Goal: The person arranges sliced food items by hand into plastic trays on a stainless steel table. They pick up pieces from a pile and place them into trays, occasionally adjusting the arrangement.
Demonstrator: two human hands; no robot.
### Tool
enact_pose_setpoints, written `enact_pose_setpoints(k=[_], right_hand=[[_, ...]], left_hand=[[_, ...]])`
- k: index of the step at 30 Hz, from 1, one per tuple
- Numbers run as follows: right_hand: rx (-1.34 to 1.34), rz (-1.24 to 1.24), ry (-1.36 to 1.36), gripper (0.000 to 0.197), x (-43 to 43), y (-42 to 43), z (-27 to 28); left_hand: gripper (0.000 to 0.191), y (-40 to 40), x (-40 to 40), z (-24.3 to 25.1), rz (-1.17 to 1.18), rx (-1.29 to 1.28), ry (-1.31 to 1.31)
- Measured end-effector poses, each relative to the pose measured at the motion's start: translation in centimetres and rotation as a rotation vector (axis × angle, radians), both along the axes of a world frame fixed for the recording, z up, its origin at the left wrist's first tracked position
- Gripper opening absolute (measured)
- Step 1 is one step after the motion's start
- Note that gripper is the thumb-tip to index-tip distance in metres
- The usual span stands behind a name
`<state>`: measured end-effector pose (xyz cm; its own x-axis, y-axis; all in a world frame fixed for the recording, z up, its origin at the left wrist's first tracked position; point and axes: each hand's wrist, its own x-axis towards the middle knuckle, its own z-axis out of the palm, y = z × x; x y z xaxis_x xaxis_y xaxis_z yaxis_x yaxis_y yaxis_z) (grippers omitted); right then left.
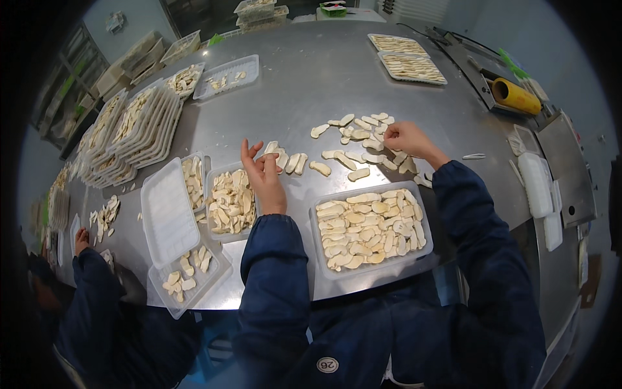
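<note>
My left hand (266, 182) is raised with its fingers apart, beside a few pale mushroom slices (296, 164) on the steel table. Behind its fingertips lie more slices, partly hidden. Farther right, my right hand (410, 138) has its fingertips pinched together at the edge of a loose spread of mushroom slices (362, 133). Whether a slice is between those fingers cannot be seen. Between my forearms, close to the table's front edge, sits a white plastic tray (318, 270) covered with slices laid close together. A fuller tray of jumbled slices (231, 202) stands left of my left hand.
An overturned or bare white tray (170, 211) leans across others at left. Stacked filled trays (146, 121) rise behind it. Another person's hand (81, 240) is at far left. A film-wrapping machine with a yellow roll (515, 96) stands right; two filled trays (410, 67) lie at the back.
</note>
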<state>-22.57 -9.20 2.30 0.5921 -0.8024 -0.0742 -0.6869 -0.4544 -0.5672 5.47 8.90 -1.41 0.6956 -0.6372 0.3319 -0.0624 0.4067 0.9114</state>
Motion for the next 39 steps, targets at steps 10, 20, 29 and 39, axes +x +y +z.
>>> enact_pose_setpoints(k=[10,20,29,39], right_hand=[[-0.077,-0.109,-0.013,0.025,-0.5,-0.9,-1.2],[-0.245,-0.099,0.261,0.028,1.9,2.9,-0.2],[-0.305,0.241,-0.066,0.017,2.4,13.9,4.7],[-0.393,0.591,-0.035,0.023,3.9,23.5,1.7]], left_hand=[[0.062,0.2,-0.1,0.3,-0.007,0.015,-0.002],[0.062,-0.4,0.0,0.1,-0.008,-0.001,-0.018],[0.062,0.0,0.0,-0.3,0.008,0.018,-0.037],[0.062,0.0,0.3,-0.4,0.034,0.026,-0.103]])
